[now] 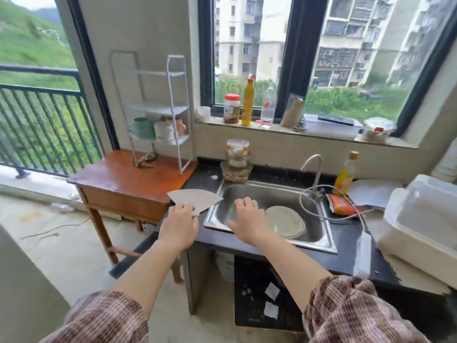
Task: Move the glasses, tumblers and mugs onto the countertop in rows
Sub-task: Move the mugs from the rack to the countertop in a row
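Dark kitchen worktop (343,233); yellow bottle (345,177) label blurred, unreadable. Left hand (179,226) fingers clamped on fan-shaped paper (195,198); right hand (247,219) fingers spread apart above sink (272,194), holding nothing.

Mugs (143,128) stand on the white rack (177,95) atop the wooden table (116,177), beside the dark countertop (346,241).

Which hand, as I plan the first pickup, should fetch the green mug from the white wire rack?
Right, probably: the right hand hovers open over the steel sink, while the left hand, though nearer the green mug, holds a grey fan-shaped sheet.
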A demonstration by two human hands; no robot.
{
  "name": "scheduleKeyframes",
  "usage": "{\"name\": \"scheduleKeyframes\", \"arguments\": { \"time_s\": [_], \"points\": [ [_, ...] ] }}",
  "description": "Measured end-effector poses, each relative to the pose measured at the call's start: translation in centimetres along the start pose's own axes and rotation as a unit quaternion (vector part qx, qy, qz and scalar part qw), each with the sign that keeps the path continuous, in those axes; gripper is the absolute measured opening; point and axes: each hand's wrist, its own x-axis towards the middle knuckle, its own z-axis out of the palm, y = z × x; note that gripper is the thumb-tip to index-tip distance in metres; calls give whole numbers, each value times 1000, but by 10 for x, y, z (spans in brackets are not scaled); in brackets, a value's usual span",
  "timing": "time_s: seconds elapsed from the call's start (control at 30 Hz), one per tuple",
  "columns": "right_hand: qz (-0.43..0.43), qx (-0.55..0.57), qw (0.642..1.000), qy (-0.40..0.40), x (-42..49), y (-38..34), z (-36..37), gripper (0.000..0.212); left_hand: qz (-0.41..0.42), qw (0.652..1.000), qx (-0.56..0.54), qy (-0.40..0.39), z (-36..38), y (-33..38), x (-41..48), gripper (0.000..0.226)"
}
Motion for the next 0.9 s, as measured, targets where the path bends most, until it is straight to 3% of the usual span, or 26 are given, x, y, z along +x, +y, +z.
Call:
{"name": "scheduleKeyframes", "arguments": {
  "time_s": [0.23, 0.57, 0.9],
  "points": [
    [-37, 14, 999, -21, 153, -64, 29, 51, -39, 998, 55, -7, -24, -80, 120, 35],
    [-83, 25, 995, -41, 311, -140, 59, 48, -125, 992, -28, 14, -36, -173, 255, 43],
    [-21, 45, 998, -27, 449, -209, 109, 55, -108, 992, -62, 8, -40, -293, 392, 43]
  ]
}}
